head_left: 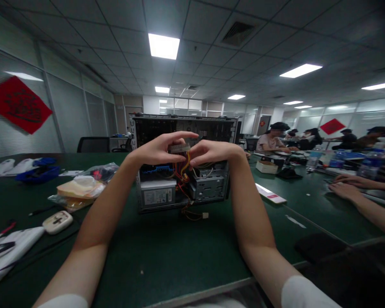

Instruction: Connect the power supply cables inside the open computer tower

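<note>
An open computer case (133, 132) stands in front of me on the green table, its inside facing me. My left hand (158, 149) grips a wide, pale multi-pin power connector (179, 148) between thumb and fingers, with the index finger stretched out above it. My right hand (213, 150) pinches the bundle of yellow and red power cables (186, 161) just beside the connector. These wires run down into the case between the silver power supply (157, 194) and the metal drive bay (211, 188). A small white plug (205, 215) on thin wires lies on the table in front.
Left are a plastic-wrapped bundle (80, 188), a cream-coloured round-cornered object (57, 222) and a blue item (38, 171). On the right lie a white-and-pink box (271, 193), a small carton (267, 167) and bottles (314, 158). Another person's hands (346, 186) rest at far right.
</note>
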{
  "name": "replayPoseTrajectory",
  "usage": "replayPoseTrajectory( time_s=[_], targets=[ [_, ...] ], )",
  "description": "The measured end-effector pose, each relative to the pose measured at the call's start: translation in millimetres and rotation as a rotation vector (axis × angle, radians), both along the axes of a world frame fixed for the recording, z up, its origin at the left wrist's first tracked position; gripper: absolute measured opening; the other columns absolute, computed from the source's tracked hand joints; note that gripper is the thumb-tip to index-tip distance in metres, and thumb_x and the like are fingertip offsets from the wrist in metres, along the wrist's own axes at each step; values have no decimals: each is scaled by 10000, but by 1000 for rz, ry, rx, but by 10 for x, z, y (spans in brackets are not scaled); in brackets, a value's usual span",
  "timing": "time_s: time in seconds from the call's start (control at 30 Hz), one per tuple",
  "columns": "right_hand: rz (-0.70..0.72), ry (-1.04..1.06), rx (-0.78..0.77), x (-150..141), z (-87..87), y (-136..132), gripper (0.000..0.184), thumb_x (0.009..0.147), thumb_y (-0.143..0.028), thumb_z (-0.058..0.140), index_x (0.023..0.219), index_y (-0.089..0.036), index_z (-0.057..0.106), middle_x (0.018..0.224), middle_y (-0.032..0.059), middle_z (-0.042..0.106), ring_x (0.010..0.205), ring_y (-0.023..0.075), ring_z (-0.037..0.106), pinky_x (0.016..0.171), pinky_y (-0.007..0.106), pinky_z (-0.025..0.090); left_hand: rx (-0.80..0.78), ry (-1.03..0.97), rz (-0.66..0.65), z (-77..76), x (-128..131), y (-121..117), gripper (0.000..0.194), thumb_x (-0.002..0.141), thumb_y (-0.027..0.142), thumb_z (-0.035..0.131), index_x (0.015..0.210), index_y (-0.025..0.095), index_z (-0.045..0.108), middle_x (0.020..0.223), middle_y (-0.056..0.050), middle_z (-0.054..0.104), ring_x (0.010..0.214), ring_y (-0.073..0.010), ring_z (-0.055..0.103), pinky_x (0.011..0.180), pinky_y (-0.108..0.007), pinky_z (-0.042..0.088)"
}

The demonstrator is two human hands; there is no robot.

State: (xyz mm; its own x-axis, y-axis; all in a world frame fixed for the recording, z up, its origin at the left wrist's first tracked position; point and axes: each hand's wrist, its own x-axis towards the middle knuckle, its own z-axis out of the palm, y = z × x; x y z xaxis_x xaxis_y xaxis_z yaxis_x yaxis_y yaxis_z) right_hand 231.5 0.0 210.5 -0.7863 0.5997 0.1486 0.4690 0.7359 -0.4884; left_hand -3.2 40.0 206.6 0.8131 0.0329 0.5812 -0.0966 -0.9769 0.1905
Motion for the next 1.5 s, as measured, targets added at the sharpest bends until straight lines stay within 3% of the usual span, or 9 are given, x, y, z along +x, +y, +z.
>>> replayPoseTrajectory(
  time_s=[0.17, 0.33, 0.4, 0.5, 0.67, 0.8, 0.93, 1.17, 1.5],
  targets=[
    [1, 44, 11, -7, 33, -72, 416, 903, -488, 681, 983, -85, 754, 849, 65, 732, 767, 146, 633, 694, 255, 461, 14, -49, -1, -23, 62, -67, 593, 864, 260, 732, 1407, 113, 547, 907, -54, 678, 809, -157, 610, 714, -229, 483],
    [26, -81, -25, -43, 24, -36, 446, 941, -488, 628, 1003, -73, 779, 894, 105, 760, 783, 163, 652, 741, 266, 476, 6, 3, 17, -11, 70, -94, 460, 885, 239, 685, 1329, 140, 620, 1131, -106, 708, 957, -193, 652, 808, -245, 508],
    [27, -109, -42, -27, 21, -19, 438, 946, -476, 616, 992, -78, 792, 924, 116, 769, 820, 175, 665, 785, 274, 481, -13, 67, 0, 4, 40, -85, 524, 864, 241, 705, 1368, 157, 588, 1193, -114, 699, 1009, -215, 660, 838, -261, 521],
    [-30, -69, 36, 17, 35, -24, 391, 922, -456, 637, 939, -105, 810, 896, 85, 771, 819, 179, 660, 794, 275, 473, -46, 118, 28, 18, 3, -62, 669, 826, 251, 743, 1439, 148, 498, 1117, -113, 718, 929, -210, 681, 774, -262, 542],
    [-147, 33, 204, 81, 74, -46, 381, 901, -471, 648, 872, -132, 817, 810, 57, 758, 785, 181, 639, 777, 283, 464, -179, 72, 51, -16, 58, -13, 302, 826, 254, 706, 1082, 94, 697, 909, -84, 750, 802, -193, 696, 693, -249, 543],
    [-162, 30, 154, 113, 68, -43, 426, 905, -523, 642, 877, -136, 819, 833, 72, 772, 790, 180, 659, 769, 276, 480, -303, -19, 69, -46, 135, 42, 207, 769, 259, 731, 901, 100, 735, 841, -63, 761, 761, -196, 704, 681, -267, 547],
    [-170, 62, 47, 145, 47, -60, 456, 898, -558, 650, 851, -137, 817, 847, 86, 777, 804, 181, 693, 775, 268, 515, -317, -82, 148, -33, 153, 112, 172, 736, 272, 754, 775, 104, 744, 727, -46, 743, 643, -152, 663, 592, -228, 497],
    [-177, 179, -80, 210, 33, -47, 395, 867, -532, 706, 895, -154, 816, 892, 82, 783, 856, 191, 723, 841, 285, 548, -236, -114, 204, 38, 122, 114, 224, 754, 340, 781, 775, 117, 785, 706, -66, 744, 629, -146, 651, 591, -228, 490],
    [-179, 131, 82, 199, 52, -4, 430, 895, -545, 667, 890, -142, 817, 918, 82, 789, 897, 203, 715, 873, 287, 520, -230, -147, 238, 23, 91, 67, 270, 789, 359, 753, 856, 102, 805, 758, -83, 763, 631, -144, 641, 576, -228, 472]
  ],
)
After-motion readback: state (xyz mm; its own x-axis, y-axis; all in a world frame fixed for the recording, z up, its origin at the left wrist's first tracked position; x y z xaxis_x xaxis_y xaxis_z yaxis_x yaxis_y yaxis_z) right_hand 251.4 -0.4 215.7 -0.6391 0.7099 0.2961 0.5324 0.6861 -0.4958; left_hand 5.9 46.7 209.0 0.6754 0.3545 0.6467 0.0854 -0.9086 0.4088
